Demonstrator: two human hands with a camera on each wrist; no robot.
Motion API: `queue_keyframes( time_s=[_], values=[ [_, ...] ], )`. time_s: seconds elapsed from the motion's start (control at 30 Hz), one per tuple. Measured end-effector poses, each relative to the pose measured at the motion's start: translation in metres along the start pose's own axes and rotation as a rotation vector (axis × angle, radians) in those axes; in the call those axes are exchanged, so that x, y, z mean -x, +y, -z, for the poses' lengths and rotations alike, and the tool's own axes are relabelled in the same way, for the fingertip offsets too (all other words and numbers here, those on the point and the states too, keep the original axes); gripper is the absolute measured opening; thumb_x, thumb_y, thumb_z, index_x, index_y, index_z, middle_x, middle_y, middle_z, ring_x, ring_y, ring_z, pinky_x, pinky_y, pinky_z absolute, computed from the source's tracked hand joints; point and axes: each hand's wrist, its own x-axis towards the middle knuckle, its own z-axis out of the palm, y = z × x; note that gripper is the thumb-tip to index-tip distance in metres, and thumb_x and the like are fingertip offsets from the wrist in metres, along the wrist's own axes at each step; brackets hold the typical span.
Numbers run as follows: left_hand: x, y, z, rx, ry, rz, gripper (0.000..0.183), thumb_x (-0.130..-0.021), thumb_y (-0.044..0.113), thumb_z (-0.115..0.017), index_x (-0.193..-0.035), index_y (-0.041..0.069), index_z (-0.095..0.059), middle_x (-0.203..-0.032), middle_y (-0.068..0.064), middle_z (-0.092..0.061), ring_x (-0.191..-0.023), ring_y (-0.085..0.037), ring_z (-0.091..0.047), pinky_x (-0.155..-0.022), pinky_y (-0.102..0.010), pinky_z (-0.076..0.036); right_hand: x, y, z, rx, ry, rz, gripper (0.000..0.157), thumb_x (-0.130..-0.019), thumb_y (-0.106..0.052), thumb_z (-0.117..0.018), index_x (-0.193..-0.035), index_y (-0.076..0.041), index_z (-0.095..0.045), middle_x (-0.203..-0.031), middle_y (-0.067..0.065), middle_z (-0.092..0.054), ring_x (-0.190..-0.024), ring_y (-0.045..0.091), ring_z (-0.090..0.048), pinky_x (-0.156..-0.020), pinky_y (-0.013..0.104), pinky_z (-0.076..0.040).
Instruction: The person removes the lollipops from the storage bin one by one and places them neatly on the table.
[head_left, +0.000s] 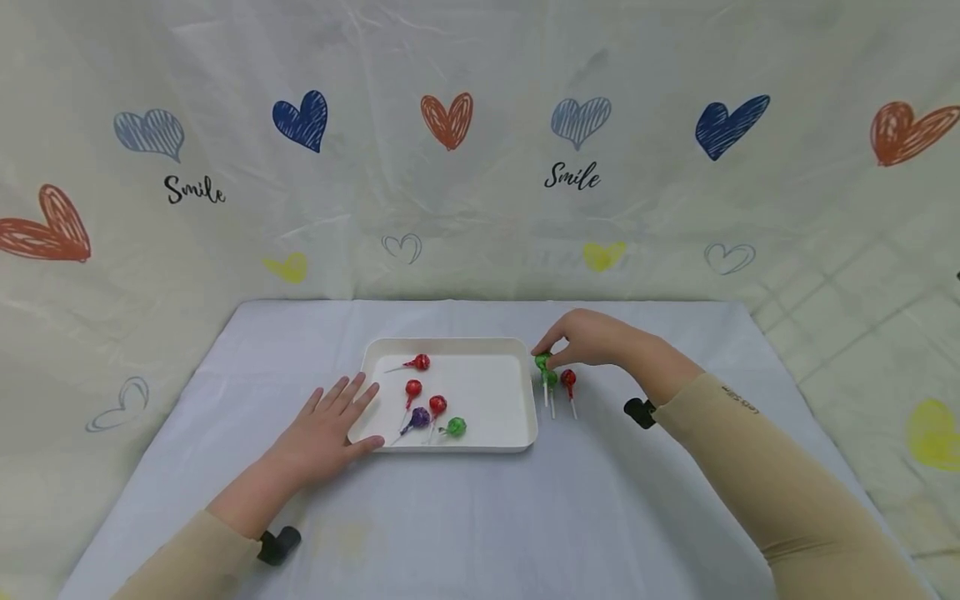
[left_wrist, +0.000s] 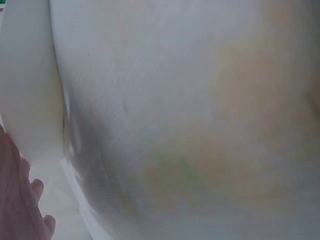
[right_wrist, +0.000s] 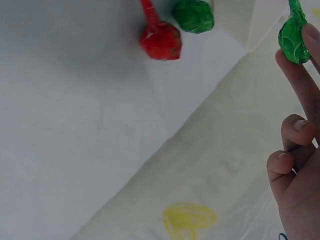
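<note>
My right hand (head_left: pixel 592 337) pinches a green lollipop (right_wrist: pixel 294 42) by its wrapped head, thumb and finger on either side, just beyond the tray's right edge. Close below it are another green lollipop (right_wrist: pixel 194 16) and a red lollipop (right_wrist: pixel 162 41) on the cloth. My left hand (head_left: pixel 322 433) lies with fingers spread at the left edge of the white tray (head_left: pixel 495 400), touching its rim. Inside the tray are several lollipops: red ones such as the red lollipop (head_left: pixel 413 388), a purple lollipop (head_left: pixel 420 417) and a green lollipop (head_left: pixel 455 427). Only part of the left hand (left_wrist: pixel 22 200) shows in the left wrist view.
A white cloth (head_left: pixel 480 525) covers the table. Behind it hangs a pale backdrop (head_left: pixel 495 208) printed with hearts and words. A dark wrist-camera mount (head_left: pixel 279 546) sits at the left wrist, and a similar mount (head_left: pixel 640 412) is at the right.
</note>
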Motion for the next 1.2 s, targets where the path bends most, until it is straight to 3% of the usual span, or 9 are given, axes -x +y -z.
queue_keyframes(
  time_s=[0.27, 0.47, 1.2],
  values=[
    [0.000, 0.001, 0.001, -0.001, -0.006, 0.000, 0.089, -0.091, 0.066, -0.055, -0.159, 0.020, -0.022, -0.166, -0.009, -0.012, -0.151, -0.036, -0.010, -0.119, -0.061, -0.005, 0.026, 0.041, -0.003, 0.012, 0.009, -0.063, 0.028, -0.089, -0.023, -0.075, -0.117, -0.025, -0.076, -0.120, -0.004, -0.069, -0.120, 0.029, -0.059, -0.092, 0.043, -0.051],
    [0.000, 0.000, 0.002, -0.002, -0.007, -0.005, 0.090, -0.091, 0.066, -0.054, -0.160, 0.020, -0.021, -0.166, -0.009, -0.011, -0.151, -0.037, -0.010, -0.118, -0.061, -0.006, 0.036, 0.057, -0.003, -0.029, 0.018, -0.103, 0.028, -0.089, -0.022, -0.075, -0.117, -0.024, -0.076, -0.120, -0.001, -0.070, -0.120, 0.031, -0.058, -0.092, 0.046, -0.052],
    [-0.002, -0.004, -0.001, 0.015, -0.016, -0.011, 0.092, -0.090, 0.070, -0.051, -0.160, 0.021, -0.019, -0.167, -0.008, -0.009, -0.151, -0.035, -0.007, -0.119, -0.060, -0.003, 0.018, 0.074, -0.033, -0.062, -0.009, -0.082, 0.028, -0.090, -0.014, -0.073, -0.117, -0.018, -0.076, -0.117, 0.002, -0.070, -0.117, 0.029, -0.060, -0.098, 0.048, -0.048]
  ],
)
